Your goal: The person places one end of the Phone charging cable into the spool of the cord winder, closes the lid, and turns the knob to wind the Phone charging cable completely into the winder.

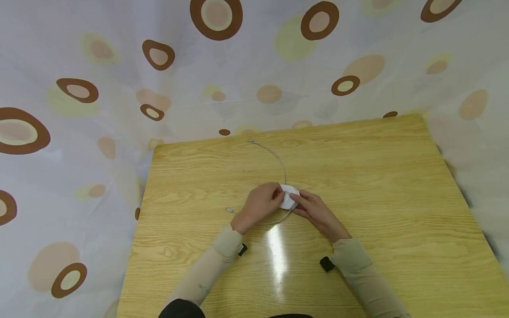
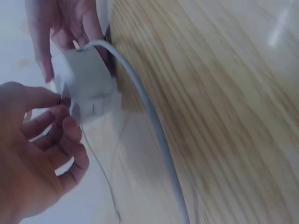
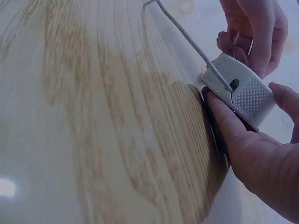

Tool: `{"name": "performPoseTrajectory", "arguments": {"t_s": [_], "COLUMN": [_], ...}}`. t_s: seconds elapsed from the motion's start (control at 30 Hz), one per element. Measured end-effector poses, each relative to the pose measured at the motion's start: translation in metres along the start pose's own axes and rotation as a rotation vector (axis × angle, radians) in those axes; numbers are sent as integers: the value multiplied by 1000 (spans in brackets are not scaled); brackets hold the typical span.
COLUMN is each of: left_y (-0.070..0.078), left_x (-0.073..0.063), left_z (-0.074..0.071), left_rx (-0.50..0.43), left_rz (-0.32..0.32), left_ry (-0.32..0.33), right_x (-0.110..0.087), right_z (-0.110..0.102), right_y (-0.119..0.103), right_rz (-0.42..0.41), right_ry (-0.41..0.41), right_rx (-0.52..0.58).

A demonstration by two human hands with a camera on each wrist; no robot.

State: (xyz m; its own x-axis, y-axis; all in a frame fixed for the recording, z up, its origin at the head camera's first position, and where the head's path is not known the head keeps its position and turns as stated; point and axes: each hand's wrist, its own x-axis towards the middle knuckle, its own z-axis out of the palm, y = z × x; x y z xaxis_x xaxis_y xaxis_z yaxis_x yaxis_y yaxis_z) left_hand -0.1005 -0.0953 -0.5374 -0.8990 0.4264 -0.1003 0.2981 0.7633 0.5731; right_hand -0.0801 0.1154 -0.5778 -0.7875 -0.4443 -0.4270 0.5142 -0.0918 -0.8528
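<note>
A small white box with bevelled corners is held above the table between both hands. My right hand grips it from the right, thumb on one side and fingers on the other. My left hand has its thumb and forefinger pinched at the box's upper face; the other fingers curl beside it. The fingertips partly hide that spot. A dimpled end wall with a dark slot shows in the right wrist view. A thin grey-white cable comes out at the slot, and another length runs from the far side.
Wood-grain table lies under the hands. One plug end rests near its back edge and another plug lies left of the left wrist. A patterned curtain hangs around the back and sides.
</note>
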Motion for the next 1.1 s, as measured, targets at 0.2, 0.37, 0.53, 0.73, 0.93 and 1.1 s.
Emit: {"name": "performPoseTrajectory", "arguments": {"t_s": [0.2, 0.37, 0.53, 0.73, 0.93, 1.1], "left_y": [-11, -14, -16, -18, -18, -17], "left_x": [-1, 0, 3, 3, 5, 4], "left_z": [-5, -8, -9, -9, -6, -2], "left_rx": [136, 228, 270, 316, 346, 385], "left_rz": [213, 303, 323, 357, 362, 346], "left_ry": [23, 29, 39, 74, 122, 143], "right_x": [-1, -2, -2, -2, -3, -2], "right_z": [0, -1, -2, -2, 0, 2], "right_y": [-1, -2, -3, -3, -6, -7], "right_rz": [5, 18, 8, 3, 8, 14], "right_ry": [-6, -4, -20, -27, -13, -8], "right_rx": [-7, -11, -18, -19, -21, -12]}}
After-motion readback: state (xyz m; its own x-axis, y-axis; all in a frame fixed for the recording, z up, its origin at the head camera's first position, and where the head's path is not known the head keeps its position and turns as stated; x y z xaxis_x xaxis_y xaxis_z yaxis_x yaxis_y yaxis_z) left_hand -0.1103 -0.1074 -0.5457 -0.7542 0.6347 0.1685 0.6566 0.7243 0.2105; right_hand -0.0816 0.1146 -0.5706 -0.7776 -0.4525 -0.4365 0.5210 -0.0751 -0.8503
